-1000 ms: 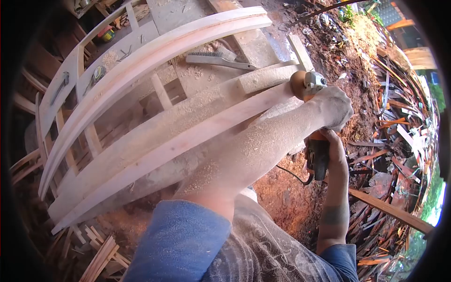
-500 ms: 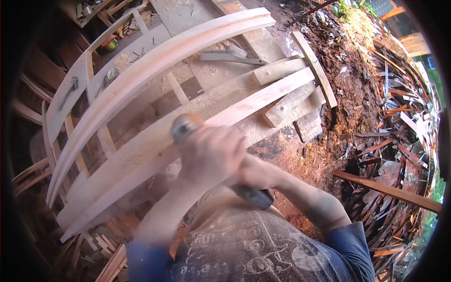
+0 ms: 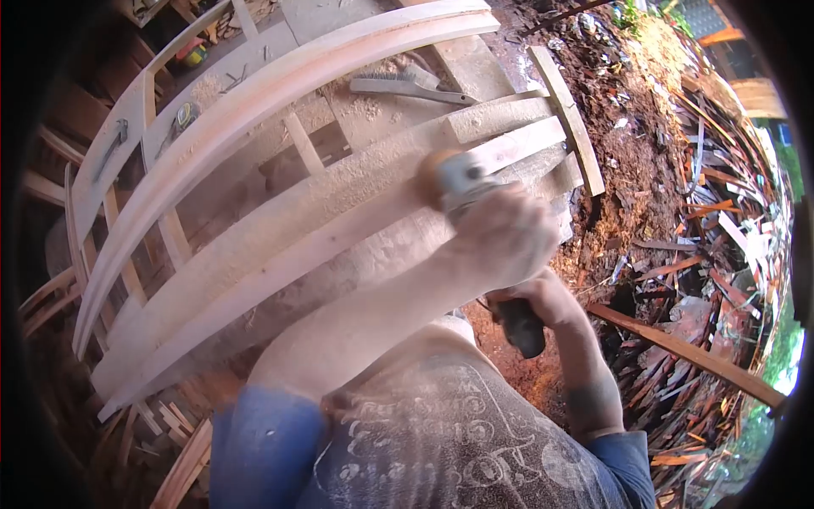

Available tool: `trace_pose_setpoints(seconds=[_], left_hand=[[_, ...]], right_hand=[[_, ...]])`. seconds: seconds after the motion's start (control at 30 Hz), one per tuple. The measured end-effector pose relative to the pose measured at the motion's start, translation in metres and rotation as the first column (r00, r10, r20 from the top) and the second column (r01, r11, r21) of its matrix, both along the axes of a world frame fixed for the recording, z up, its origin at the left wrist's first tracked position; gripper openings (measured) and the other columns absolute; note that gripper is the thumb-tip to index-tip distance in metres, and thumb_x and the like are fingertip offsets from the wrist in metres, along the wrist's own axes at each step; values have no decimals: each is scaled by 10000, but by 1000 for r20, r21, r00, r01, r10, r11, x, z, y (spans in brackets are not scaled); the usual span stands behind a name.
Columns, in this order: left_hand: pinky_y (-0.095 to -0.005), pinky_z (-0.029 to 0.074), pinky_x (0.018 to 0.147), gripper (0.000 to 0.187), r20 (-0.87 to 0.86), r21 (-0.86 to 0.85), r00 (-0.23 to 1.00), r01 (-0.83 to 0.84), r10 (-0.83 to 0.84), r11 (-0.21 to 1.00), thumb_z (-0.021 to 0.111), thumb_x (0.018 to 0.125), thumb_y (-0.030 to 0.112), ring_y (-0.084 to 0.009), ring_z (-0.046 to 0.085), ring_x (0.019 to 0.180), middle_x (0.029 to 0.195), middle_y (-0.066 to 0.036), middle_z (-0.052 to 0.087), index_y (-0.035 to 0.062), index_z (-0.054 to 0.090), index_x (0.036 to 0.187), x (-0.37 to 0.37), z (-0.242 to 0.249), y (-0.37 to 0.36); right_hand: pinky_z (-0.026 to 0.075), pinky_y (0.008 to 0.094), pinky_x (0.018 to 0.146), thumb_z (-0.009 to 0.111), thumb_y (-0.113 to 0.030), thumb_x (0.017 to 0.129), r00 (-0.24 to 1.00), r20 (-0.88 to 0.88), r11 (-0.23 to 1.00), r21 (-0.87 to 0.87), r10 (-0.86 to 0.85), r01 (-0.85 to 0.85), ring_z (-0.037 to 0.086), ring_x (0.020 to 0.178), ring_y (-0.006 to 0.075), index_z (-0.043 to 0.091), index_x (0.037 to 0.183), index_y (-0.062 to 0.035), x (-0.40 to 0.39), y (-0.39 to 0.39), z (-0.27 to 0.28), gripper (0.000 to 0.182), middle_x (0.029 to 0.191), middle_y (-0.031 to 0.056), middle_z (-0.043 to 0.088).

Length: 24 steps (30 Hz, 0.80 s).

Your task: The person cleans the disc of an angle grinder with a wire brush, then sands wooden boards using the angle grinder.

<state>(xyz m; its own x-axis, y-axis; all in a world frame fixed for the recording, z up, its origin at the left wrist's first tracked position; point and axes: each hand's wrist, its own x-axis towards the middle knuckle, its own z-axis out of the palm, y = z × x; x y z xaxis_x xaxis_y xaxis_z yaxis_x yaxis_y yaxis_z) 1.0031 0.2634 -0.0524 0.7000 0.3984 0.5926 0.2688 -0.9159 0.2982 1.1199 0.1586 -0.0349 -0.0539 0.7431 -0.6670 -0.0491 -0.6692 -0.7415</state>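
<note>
An angle grinder (image 3: 465, 178) with an orange-brown disc lies against a long curved wooden beam (image 3: 314, 229), near its right end. My left hand (image 3: 504, 237) is wrapped round the front of the grinder, just behind the metal head, and is blurred. Farther back, my right hand (image 3: 536, 293) grips the body close to its dark rear end. Pale dust covers the beam and the boards under it. Beyond lies a second curved beam (image 3: 280, 89) with a groove along its length.
A wire brush (image 3: 411, 87) rests on the dusty bench behind the beam. A short slat (image 3: 566, 119) stands across the beam ends. At left lie a hammer (image 3: 113, 146) and a tape measure (image 3: 185, 117). Wood scraps (image 3: 678, 339) are heaped at right, with a long stick (image 3: 687, 352) poking out.
Both hands have moved the grinder rightward along the beam, from its middle toward its right end. My left forearm now reaches across my body. The view has shifted slightly.
</note>
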Motion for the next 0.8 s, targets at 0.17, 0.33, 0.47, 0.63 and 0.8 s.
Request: trace_pose_setpoints(seconds=[0.17, 0.33, 0.47, 0.63, 0.8], left_hand=[[-334, 539, 642, 195, -157, -42, 966, 200, -204, 979, 628, 796, 240, -169, 713, 661, 722, -51, 738, 179, 754, 661, 94, 10, 25], [-363, 585, 637, 148, -140, -135, 932, 317, -335, 939, 640, 706, 206, -226, 740, 694, 696, -104, 728, 137, 743, 625, 157, 17, 51], [-380, 591, 659, 172, -117, -117, 924, 351, -364, 929, 620, 726, 200, -260, 740, 705, 718, -118, 729, 123, 752, 646, 180, 8, 57], [-338, 575, 652, 197, -332, -91, 911, 227, -245, 970, 611, 805, 224, -195, 731, 711, 745, -78, 742, 147, 778, 734, 83, 24, 39], [-340, 553, 623, 153, -95, -116, 995, -15, 4, 993, 668, 781, 205, -173, 669, 628, 675, -64, 680, 108, 699, 668, -55, 9, 8]], right_hand=[[572, 362, 564, 740, -280, 734, 970, 19, 967, -72, -243, 244, 671, 600, 258, 643, 1036, 63, 72, -6, -9, 467, 794, 150, 687], [541, 354, 524, 651, -397, 869, 932, 10, 932, -37, -361, 361, 659, 571, 256, 667, 884, 45, 119, 7, -10, 442, 708, 152, 666], [544, 361, 516, 646, -322, 865, 877, -5, 877, -19, -481, 481, 649, 544, 255, 666, 846, 45, 116, 12, -6, 368, 670, 147, 656], [568, 361, 541, 671, -310, 789, 982, 50, 974, -125, -185, 189, 663, 560, 268, 669, 948, 60, 59, 10, 0, 403, 762, 162, 685], [569, 348, 548, 745, -197, 712, 988, -107, 994, 8, 109, -109, 666, 596, 222, 671, 914, 45, -39, 10, -14, 323, 730, 121, 664]])
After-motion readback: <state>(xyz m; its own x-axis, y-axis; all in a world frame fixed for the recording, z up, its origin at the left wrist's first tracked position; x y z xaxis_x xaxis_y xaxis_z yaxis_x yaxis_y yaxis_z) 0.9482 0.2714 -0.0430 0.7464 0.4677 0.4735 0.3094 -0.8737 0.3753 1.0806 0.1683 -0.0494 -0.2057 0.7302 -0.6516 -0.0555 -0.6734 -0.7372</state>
